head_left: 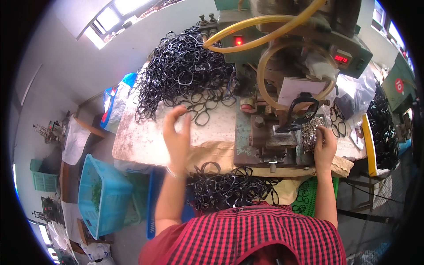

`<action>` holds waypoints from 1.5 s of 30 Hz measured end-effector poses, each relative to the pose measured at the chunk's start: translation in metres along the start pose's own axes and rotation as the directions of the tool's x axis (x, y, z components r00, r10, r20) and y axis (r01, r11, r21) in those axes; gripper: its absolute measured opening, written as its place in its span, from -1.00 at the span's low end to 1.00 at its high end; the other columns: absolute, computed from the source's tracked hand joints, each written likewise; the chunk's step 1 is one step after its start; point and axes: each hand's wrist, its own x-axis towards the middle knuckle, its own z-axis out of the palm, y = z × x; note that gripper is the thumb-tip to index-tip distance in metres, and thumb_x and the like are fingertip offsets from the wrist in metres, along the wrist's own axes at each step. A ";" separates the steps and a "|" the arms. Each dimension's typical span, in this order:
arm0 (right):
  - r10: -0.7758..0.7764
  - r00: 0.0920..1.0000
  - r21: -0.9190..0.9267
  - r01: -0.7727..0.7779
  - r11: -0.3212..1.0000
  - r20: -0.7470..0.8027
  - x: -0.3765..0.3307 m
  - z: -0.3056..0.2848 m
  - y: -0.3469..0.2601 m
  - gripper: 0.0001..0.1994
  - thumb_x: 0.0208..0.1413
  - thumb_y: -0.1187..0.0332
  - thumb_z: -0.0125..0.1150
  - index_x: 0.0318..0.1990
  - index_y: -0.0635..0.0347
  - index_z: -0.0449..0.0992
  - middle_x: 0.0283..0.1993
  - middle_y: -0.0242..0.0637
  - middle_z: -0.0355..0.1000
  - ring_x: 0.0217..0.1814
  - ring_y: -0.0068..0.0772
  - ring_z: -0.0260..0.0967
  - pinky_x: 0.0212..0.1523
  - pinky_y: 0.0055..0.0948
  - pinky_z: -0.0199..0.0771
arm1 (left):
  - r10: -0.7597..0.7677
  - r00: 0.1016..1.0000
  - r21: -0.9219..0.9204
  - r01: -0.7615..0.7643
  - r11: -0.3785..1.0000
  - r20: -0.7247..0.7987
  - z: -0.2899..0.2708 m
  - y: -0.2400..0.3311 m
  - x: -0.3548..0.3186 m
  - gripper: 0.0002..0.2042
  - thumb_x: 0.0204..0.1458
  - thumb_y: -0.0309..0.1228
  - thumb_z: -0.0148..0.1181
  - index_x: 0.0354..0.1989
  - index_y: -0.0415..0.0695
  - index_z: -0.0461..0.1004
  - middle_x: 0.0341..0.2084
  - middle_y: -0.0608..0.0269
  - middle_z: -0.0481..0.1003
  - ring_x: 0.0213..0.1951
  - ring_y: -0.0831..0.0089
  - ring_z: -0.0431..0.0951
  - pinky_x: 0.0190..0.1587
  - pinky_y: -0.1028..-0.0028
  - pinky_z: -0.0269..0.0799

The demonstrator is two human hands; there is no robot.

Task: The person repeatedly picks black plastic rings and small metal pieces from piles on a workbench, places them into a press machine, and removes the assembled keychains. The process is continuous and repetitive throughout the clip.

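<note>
My left hand (177,139) is raised over the pale worktable, its thumb and forefinger apart and nothing visible between them. Just beyond its fingertips lie loose thin black rings (202,117), at the edge of a large tangled heap of black rings (183,66). My right hand (325,148) is at the right side of the machine's base, beside a pile of small metal chips (310,134). Its fingers are curled together; whether they hold anything is hidden. Between my hands stands a green bench machine (265,132), with a black ring-shaped piece (304,106) at its working head.
Yellow hoses (260,20) loop across the machine. More black rings (229,187) hang below the table edge, in front of my body. A blue crate (106,194) stands at left, a green basket (309,194) low at right. A clear plastic bag (355,90) rests right of the machine.
</note>
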 end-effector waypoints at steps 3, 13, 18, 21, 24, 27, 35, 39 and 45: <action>0.004 1.000 0.040 -0.004 0.999 0.007 0.004 0.004 -0.003 -0.90 0.14 0.44 0.28 -0.23 0.22 0.61 -0.26 -0.12 0.56 -0.20 -0.08 0.51 -0.14 -0.25 0.47 | 0.103 0.982 0.456 -0.165 0.874 0.157 -0.008 -0.089 0.056 -0.88 0.01 -0.43 0.26 -0.28 -0.16 0.58 -0.27 0.11 0.56 -0.14 0.13 0.54 -0.05 0.29 0.42; 0.154 0.986 0.002 -0.155 0.988 0.055 -0.007 -0.019 -0.022 -0.89 0.05 0.45 0.29 -0.25 0.17 0.62 -0.29 -0.11 0.59 -0.24 -0.05 0.55 -0.18 -0.24 0.51 | -0.561 0.823 0.825 0.378 0.420 -0.092 0.068 -0.211 0.097 -0.52 -0.08 0.00 0.33 -0.17 -0.19 0.67 -0.11 -0.11 0.61 -0.03 0.01 0.63 0.01 0.19 0.53; 0.323 0.944 0.071 -0.319 0.945 -0.067 -0.048 -0.063 -0.007 -0.87 0.09 0.51 0.28 -0.20 0.24 0.61 -0.30 -0.22 0.59 -0.23 -0.39 0.58 -0.15 -0.45 0.49 | -0.571 0.767 0.495 0.389 0.777 0.292 0.058 -0.174 0.065 -0.70 -0.02 -0.25 0.33 -0.30 -0.29 0.63 -0.41 0.05 0.63 -0.37 0.31 0.64 -0.28 0.34 0.54; 0.442 0.897 0.252 -0.429 0.867 0.007 -0.054 -0.069 -0.012 -0.86 0.09 0.53 0.29 -0.19 0.29 0.61 -0.27 -0.24 0.61 -0.21 -0.44 0.57 -0.14 -0.47 0.48 | -0.515 0.775 0.063 0.531 0.845 0.366 0.027 -0.143 0.047 -0.82 0.09 -0.36 0.24 -0.30 -0.24 0.58 -0.49 0.18 0.59 -0.50 0.45 0.59 -0.43 0.47 0.50; 0.275 0.954 0.320 -0.298 0.899 0.117 -0.034 -0.065 -0.049 -0.87 0.09 0.54 0.29 -0.19 0.30 0.64 -0.26 -0.25 0.62 -0.18 -0.44 0.56 -0.14 -0.47 0.49 | -0.432 0.803 -0.217 0.546 0.809 0.409 0.015 -0.052 0.028 -0.89 0.21 -0.42 0.18 -0.23 -0.20 0.50 -0.47 0.25 0.56 -0.50 0.51 0.59 -0.46 0.59 0.48; 0.108 0.988 0.427 -0.144 0.893 0.108 -0.001 -0.040 -0.085 -0.85 0.07 0.54 0.30 -0.19 0.28 0.65 -0.25 -0.19 0.61 -0.19 -0.35 0.57 -0.13 -0.45 0.50 | -0.308 0.855 -0.279 0.444 0.852 0.418 0.034 -0.020 0.015 -0.89 0.24 -0.44 0.16 -0.30 -0.19 0.41 -0.43 0.09 0.57 -0.45 0.39 0.63 -0.47 0.56 0.63; 0.273 0.957 0.718 -0.255 0.647 0.094 0.010 0.013 -0.114 -0.74 0.08 0.56 0.30 -0.04 0.24 0.61 -0.19 -0.27 0.59 -0.17 -0.45 0.52 -0.05 -0.49 0.49 | -0.294 0.929 -0.568 0.369 0.736 0.224 0.051 -0.003 -0.034 -0.92 0.21 -0.56 0.14 -0.23 -0.19 0.36 -0.30 0.23 0.48 -0.29 0.51 0.51 -0.22 0.53 0.50; 0.283 0.877 0.853 -0.459 0.247 0.389 0.009 0.018 -0.121 -0.56 0.08 0.59 0.29 0.17 0.31 0.45 -0.12 -0.26 0.53 -0.07 -0.52 0.45 0.00 -0.55 0.45 | 0.038 0.998 -0.688 0.007 0.725 0.050 0.050 0.081 -0.018 -0.91 0.21 -0.58 0.14 -0.22 -0.16 0.36 -0.39 0.25 0.45 -0.34 0.46 0.50 -0.23 0.46 0.52; 0.316 0.857 0.877 -0.463 0.129 0.406 0.012 0.010 -0.153 -0.50 0.06 0.59 0.30 0.19 0.42 0.36 -0.07 -0.18 0.51 -0.04 -0.50 0.47 0.05 -0.53 0.45 | 0.205 0.974 -0.606 -0.108 0.788 0.092 0.059 0.105 0.018 -0.91 0.21 -0.58 0.12 -0.18 -0.27 0.35 -0.27 0.10 0.49 -0.27 0.39 0.53 -0.14 0.41 0.51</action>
